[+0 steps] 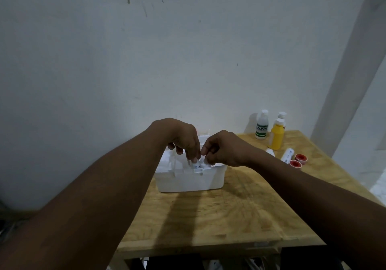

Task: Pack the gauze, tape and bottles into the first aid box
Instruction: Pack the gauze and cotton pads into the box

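head: gauze roll (196, 166) pinched under left-hand fingers (193, 155).

The white first aid box (191, 179) is sitting open, a small white roll (196, 166), perhaps gauze, lying at its rim. To the right, three bottles (276, 134) are standing upright; a gauze roll (287, 155) and two red tape spools (298, 160) are lying nearby.

Both bare forearms reach forward and converge at the middle. The left hand (183, 140) hangs palm-down from a bent wrist, fingers pointing down and pinched together. The right hand (223, 148) faces it, almost touching, fingers curled in with thumb and forefinger tips closed.
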The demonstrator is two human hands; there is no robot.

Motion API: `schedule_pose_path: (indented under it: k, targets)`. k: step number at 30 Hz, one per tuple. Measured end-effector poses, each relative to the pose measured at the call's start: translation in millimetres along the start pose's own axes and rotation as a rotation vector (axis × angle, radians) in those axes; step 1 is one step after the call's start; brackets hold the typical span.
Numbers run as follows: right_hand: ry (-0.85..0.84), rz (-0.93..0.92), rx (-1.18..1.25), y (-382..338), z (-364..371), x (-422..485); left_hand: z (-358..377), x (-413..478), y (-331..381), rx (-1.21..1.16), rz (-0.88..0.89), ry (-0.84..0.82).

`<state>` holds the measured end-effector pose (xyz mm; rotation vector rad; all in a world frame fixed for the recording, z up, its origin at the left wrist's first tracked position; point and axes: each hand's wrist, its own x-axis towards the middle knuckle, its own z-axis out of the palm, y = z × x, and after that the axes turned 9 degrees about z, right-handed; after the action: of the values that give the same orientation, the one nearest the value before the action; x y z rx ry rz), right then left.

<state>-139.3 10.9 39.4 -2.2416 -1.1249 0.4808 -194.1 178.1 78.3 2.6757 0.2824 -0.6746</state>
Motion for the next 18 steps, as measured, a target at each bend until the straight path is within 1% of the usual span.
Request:
schedule_pose_path:
  k: [6, 18]
  targets:
    - [0.083, -0.02, 0.018, 3.3, -5.6, -1.2, -1.0, -2.8, -0.7, -0.027, -0.031, -0.008]
    - [0.089, -0.013, 0.018, 7.8, -5.6, -1.5, -2.7, -2.5, 4.4, -0.024, -0.039, 0.037]
